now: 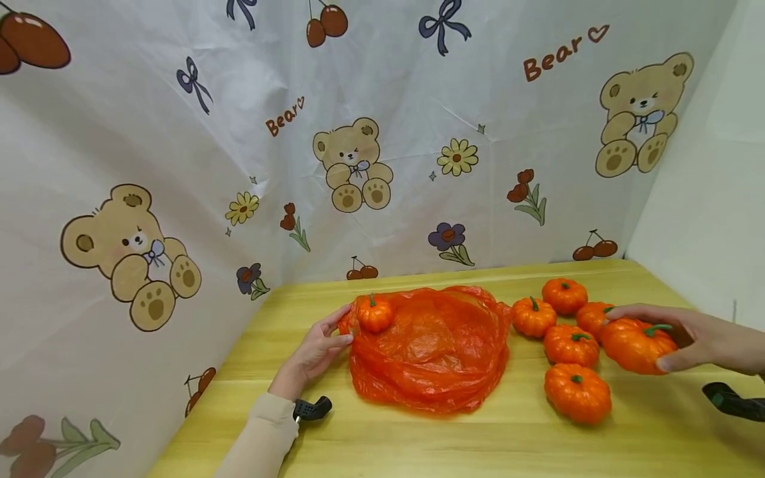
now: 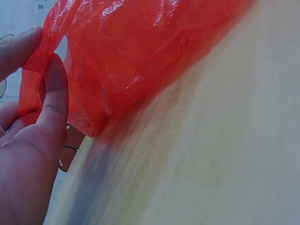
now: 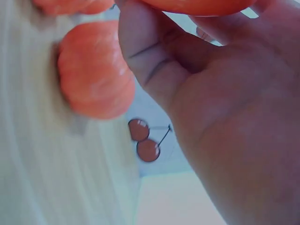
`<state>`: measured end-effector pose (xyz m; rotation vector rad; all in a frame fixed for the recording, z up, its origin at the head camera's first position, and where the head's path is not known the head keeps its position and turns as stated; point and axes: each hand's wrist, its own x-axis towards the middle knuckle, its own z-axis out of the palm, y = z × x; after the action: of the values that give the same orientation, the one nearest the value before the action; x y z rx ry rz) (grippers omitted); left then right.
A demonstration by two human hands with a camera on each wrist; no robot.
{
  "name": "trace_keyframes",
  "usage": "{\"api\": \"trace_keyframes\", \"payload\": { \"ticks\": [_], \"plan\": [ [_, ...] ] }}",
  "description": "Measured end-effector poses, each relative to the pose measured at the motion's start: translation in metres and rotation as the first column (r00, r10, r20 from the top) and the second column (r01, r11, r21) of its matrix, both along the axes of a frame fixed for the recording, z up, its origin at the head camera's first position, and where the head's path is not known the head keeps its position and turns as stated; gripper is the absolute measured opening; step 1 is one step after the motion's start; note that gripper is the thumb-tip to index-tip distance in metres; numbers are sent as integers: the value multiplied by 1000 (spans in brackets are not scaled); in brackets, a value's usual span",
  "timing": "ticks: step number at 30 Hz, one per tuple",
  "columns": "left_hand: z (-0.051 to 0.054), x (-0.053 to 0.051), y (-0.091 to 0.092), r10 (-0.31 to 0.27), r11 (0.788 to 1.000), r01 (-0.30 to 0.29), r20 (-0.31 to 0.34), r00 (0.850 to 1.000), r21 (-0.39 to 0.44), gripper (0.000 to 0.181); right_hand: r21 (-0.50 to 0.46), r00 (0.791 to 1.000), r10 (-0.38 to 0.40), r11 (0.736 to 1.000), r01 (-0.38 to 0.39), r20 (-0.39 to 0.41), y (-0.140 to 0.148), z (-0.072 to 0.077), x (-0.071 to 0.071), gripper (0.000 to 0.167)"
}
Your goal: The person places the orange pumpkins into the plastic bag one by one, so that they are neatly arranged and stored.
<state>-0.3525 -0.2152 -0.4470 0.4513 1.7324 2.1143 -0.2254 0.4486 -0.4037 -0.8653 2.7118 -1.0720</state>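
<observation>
A red-orange plastic bag [image 1: 430, 352] lies spread with its mouth open on the table. My left hand [image 1: 319, 345] holds the bag's left edge, and in the left wrist view a strip of the bag [image 2: 33, 89] runs between thumb and fingers. Near that edge, a small orange pumpkin [image 1: 375, 315] with a green stem sits at the bag. At the right, my right hand [image 1: 696, 338] grips another orange pumpkin [image 1: 636, 346], fingers over the top and thumb at the near side. Only the lower edge of this held pumpkin [image 3: 201, 5] shows in the right wrist view.
Several more pumpkins [image 1: 577, 393] stand grouped between the bag and my right hand on the yellow wood-look table [image 1: 478, 445]. Behind the table hangs a bear-printed cloth [image 1: 406, 219]. A plain white wall [image 1: 699, 219] borders the right side.
</observation>
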Motion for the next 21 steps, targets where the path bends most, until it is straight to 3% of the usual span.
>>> {"api": "trace_keyframes", "payload": {
  "ticks": [10, 16, 21],
  "plan": [
    [-3, 2, -4, 14, 1000, -14, -5, 1000, 10, 82, -196, 986, 132, 974, -111, 98, -46, 38, -8, 66],
    [-1, 2, -3, -15, 1000, 15, -14, 1000, 27, 84, -160, 985, 174, 972, -173, -7, -65, 50, -20, 65],
    [2, 1, 0, -28, 999, 28, -18, 999, 29, 83, -98, 991, 122, 987, -126, -46, -80, 61, -28, 65]
  ]
}}
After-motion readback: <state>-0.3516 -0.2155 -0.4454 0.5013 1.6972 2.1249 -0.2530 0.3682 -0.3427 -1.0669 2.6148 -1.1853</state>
